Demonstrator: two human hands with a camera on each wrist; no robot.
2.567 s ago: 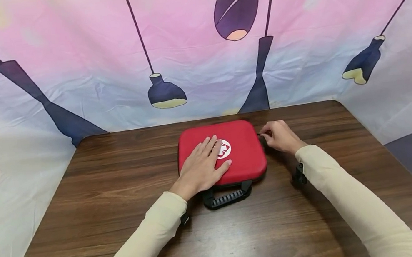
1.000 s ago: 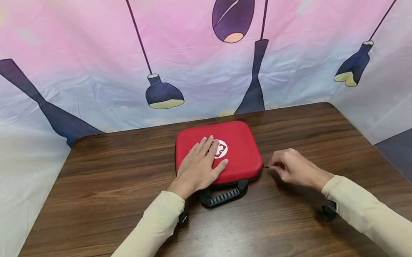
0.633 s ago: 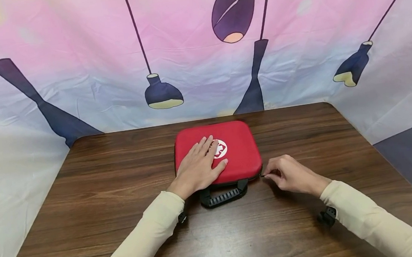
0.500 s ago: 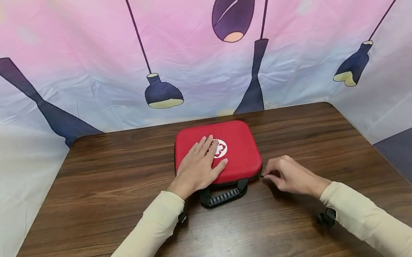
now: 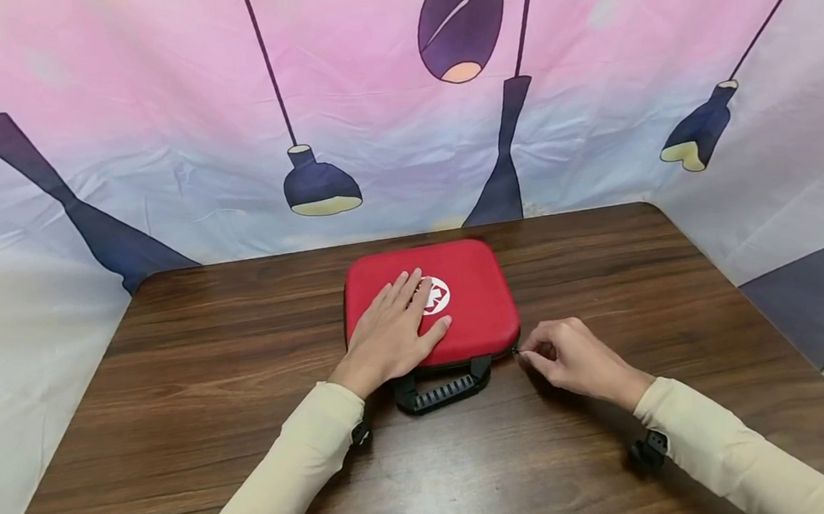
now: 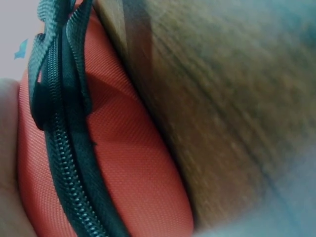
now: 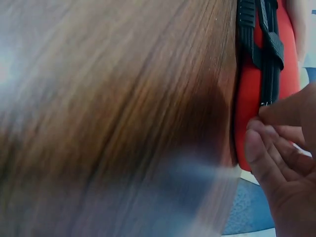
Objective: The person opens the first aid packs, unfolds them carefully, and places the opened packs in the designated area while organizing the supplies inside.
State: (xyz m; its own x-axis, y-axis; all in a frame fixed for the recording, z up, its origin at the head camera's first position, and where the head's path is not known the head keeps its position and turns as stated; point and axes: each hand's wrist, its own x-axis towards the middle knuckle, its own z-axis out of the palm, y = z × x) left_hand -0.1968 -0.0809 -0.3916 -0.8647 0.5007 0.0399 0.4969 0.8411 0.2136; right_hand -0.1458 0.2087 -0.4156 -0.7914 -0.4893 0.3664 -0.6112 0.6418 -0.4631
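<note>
A red first-aid case [image 5: 474, 317] lies flat on the table, a white emblem [image 5: 437, 294] on its lid and a black handle [image 5: 445, 392] facing the person. My left hand [image 5: 390, 330] rests on the lid with fingers straight, partly covering the emblem. At the case's front right corner, the thumb and index finger of my right hand [image 5: 577, 361] pinch the small dark zipper pull [image 5: 516, 351]. The left wrist view shows closed black zipper teeth [image 6: 64, 153] between the handle straps. In the right wrist view the fingertips largely hide the pull beside the zipper [image 7: 269, 86].
The brown wooden table [image 5: 191, 381] extends around the case on all sides. Behind it hangs a pink and blue cloth [image 5: 219, 143] printed with dark lamps. Black wrist cameras, such as the right one [image 5: 652, 448], sit under both cream sleeves.
My right hand has travelled toward the person along the case's right side, bringing the zipper pull to the front right corner. My left hand has stayed on the lid.
</note>
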